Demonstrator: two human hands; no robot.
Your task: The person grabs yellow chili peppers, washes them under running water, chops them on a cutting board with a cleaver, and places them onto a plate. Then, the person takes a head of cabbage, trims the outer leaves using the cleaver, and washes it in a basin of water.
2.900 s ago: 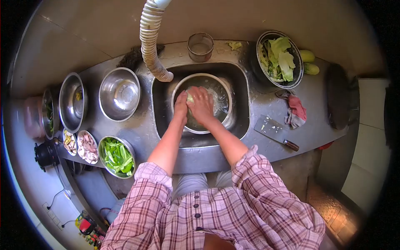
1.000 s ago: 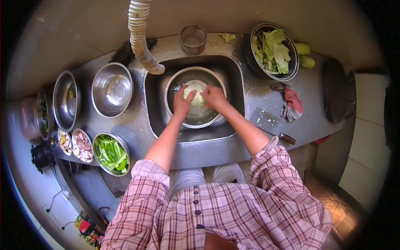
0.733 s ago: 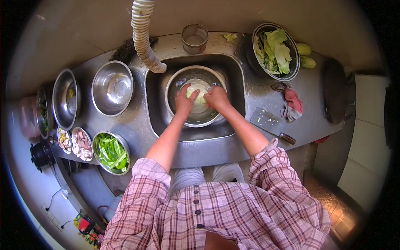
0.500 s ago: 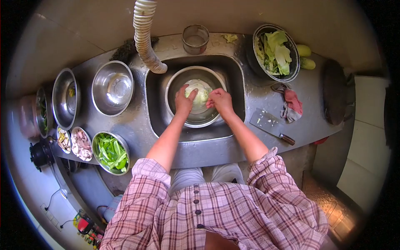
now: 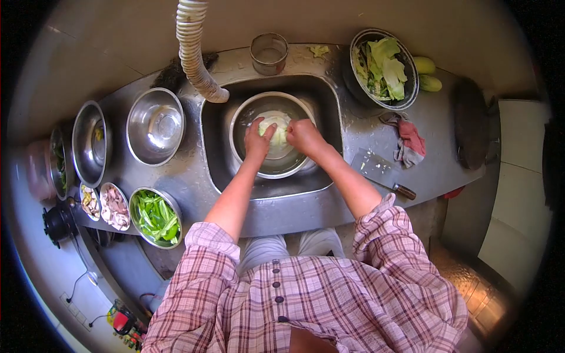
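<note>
A round, pale green cabbage [image 5: 275, 130] sits in a steel bowl [image 5: 237, 154] of water inside the sink [image 5: 213, 167]. My left hand [image 5: 257, 141] holds the cabbage from its left side, fingers wrapped round it and thumb on top. At the cabbage's right side is my right hand [image 5: 303, 137], its fingers curled closed against it. Whatever the right fingers pinch is hidden.
A ribbed hose [image 5: 196, 56] hangs over the sink's back left. Steel bowls [image 5: 155, 127] and sliced green peppers [image 5: 156, 217] stand left. Right are a bowl of leaves [image 5: 385, 69], a cleaver [image 5: 379, 172] and a cloth [image 5: 409, 141]. A metal cup [image 5: 269, 54] stands behind.
Both hands have shifted from pressing together on the cabbage to its two sides. My right hand's fingers, looser and slightly away from it half a second ago, are now curled tightly against it.
</note>
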